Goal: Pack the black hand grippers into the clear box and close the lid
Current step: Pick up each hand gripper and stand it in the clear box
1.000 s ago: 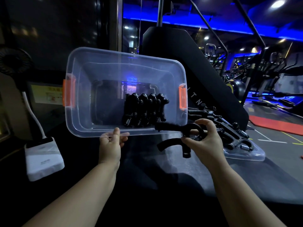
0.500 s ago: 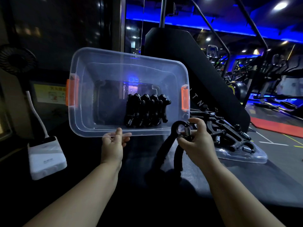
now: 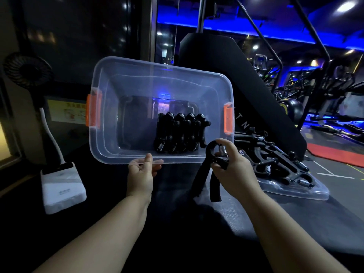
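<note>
Since a second ago: the left hand's grip and the tilt of the box are unchanged. The held gripper has swung from lying sideways, handles pointing left, to hanging handles-down, and has stayed so over the last half second. Far left, a small black round fan (image 3: 27, 69) stands on a bent white neck and a white block base. Next, the clear rectangular plastic box (image 3: 128, 85) has rounded corners and glossy see-through walls. It is tipped up so its open mouth faces the camera, with an orange plastic latch (image 3: 94, 111) at each short end. Inside, against the lower right of its floor, a row of black hand grippers (image 3: 177, 134) is packed side by side, with knobbed ends and small steel coil springs showing. The left hand (image 3: 141, 172) pinches the box's near rim, thumb on top and fingers curled beneath. Just right of it, the loose black hand gripper (image 3: 201, 174) has matte padded handles and a bright coil spring at its top. The right hand (image 3: 234, 168) is curled round that spring end, close beside the box's lower right corner. Further right, a pile of black hand grippers (image 3: 262, 152) lies on the clear flat lid (image 3: 315, 194). The lid rests on the dark, finely textured tabletop (image 3: 266, 223).
</note>
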Available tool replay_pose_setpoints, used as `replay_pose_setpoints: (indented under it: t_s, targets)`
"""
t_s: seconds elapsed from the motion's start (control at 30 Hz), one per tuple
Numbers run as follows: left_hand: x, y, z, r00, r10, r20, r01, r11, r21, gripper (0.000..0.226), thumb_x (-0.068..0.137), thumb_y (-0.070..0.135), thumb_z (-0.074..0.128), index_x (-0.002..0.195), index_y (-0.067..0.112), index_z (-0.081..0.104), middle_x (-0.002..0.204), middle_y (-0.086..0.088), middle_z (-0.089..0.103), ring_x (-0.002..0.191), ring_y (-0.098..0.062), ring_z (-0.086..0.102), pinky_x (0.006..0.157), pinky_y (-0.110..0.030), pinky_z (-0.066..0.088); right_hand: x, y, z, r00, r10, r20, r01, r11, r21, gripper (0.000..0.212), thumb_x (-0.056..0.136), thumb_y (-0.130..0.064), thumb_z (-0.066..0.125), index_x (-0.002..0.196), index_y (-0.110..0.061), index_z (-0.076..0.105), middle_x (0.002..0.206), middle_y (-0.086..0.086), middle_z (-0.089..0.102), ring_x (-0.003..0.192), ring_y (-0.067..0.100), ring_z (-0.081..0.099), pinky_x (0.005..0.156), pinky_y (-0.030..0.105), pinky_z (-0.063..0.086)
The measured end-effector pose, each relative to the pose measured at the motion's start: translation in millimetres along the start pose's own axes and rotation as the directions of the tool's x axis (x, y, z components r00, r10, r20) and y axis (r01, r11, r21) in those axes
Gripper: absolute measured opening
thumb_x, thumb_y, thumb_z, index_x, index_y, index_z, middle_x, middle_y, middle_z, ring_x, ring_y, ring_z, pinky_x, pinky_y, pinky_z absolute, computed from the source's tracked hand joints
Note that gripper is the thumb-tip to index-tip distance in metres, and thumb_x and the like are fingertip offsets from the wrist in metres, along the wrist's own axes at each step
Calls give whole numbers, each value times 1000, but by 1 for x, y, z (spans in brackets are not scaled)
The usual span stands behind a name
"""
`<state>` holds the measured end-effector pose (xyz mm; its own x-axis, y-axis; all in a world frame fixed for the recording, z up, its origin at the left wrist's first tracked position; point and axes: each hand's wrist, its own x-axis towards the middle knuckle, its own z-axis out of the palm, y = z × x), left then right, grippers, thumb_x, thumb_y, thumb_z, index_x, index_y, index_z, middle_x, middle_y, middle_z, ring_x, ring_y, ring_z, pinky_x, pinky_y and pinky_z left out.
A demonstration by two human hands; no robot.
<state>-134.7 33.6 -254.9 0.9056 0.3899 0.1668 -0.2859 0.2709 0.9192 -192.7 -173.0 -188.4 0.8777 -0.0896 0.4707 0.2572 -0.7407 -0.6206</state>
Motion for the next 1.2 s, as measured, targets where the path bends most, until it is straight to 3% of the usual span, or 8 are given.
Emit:
replay_pose_setpoints:
  t_s: [0.13, 0.27, 0.43, 0.53, 0.7, 0.83, 0.97, 1.2]
  targets:
    - [0, 1, 1, 1000, -2, 0, 2, 1000, -9, 26, 98, 31, 47, 107, 7, 44, 73, 2, 74, 78, -15, 65, 71, -27, 45, 3, -1, -10, 989, -25, 147, 27, 1000, -13, 85, 79, -9, 66, 137, -59, 30, 98, -15, 61, 58, -3, 54, 60, 12, 43]
    - [-1, 1, 0, 1000, 1, 1, -1, 1000, -25, 21, 98, 30, 47, 102, 10, 43, 75, 1, 73, 76, -14, 64, 70, -27, 45, 11, -2, -13, 967, -30, 254, 48, 997, -66, 96, 78, -10, 69, 136, -66, 16, 107, -14, 56, 79, 14, 68, 79, 35, 57]
    - [-2, 3, 1, 1000, -9, 2, 9, 999, -44, 14, 98, 29, 47, 93, 17, 41, 76, 0, 72, 76, -13, 63, 70, -26, 44, 18, -4, -14, 943, -8, 334, 56, 989, -134, 95, 83, -13, 66, 138, -65, 8, 110, -1, 64, 57, 11, 69, 55, 27, 55]
    - [-4, 5, 2, 1000, -14, -3, 13, 999, -52, 14, 98, 30, 47, 89, 22, 40, 78, -1, 72, 76, -13, 63, 70, -26, 44, 21, -9, -15, 936, 1, 352, 46, 991, -127, 95, 84, -11, 66, 139, -63, 10, 119, -5, 60, 54, 11, 69, 61, 33, 59]
    - [-4, 5, 1, 1000, -3, 8, 3, 999, -35, 14, 98, 31, 46, 90, 20, 41, 76, 1, 73, 77, -12, 63, 71, -26, 45, 27, -21, -13, 945, -30, 325, 39, 999, -21, 93, 82, -4, 68, 142, -57, 20, 138, -5, 47, 59, 20, 70, 63, 36, 61]
    - [-2, 5, 0, 1000, -14, 9, 14, 999, -43, 14, 98, 31, 47, 90, 21, 41, 71, 4, 73, 74, -10, 63, 69, -25, 43, 35, -31, -10, 972, -80, 223, 33, 978, 204, 92, 79, 2, 70, 137, -58, 31, 119, -7, 58, 66, 19, 70, 57, 27, 58]
    - [-3, 6, 1, 1000, -16, 12, 17, 999, -38, 14, 98, 31, 46, 92, 18, 42, 74, 3, 72, 73, -8, 63, 68, -24, 44, 51, -33, -2, 991, -55, 125, -5, 900, 436, 90, 80, 4, 69, 136, -55, 33, 88, 0, 69, 69, 13, 67, 62, 33, 59]
    - [-3, 7, 1, 1000, -24, -9, 24, 998, -52, 14, 97, 30, 48, 90, 20, 43, 80, -2, 68, 74, -13, 61, 68, -25, 45, 93, -41, 33, 999, -33, 17, 25, 943, 333, 91, 77, -5, 72, 136, -58, 28, 122, 3, 61, 65, 15, 66, 65, 41, 61]
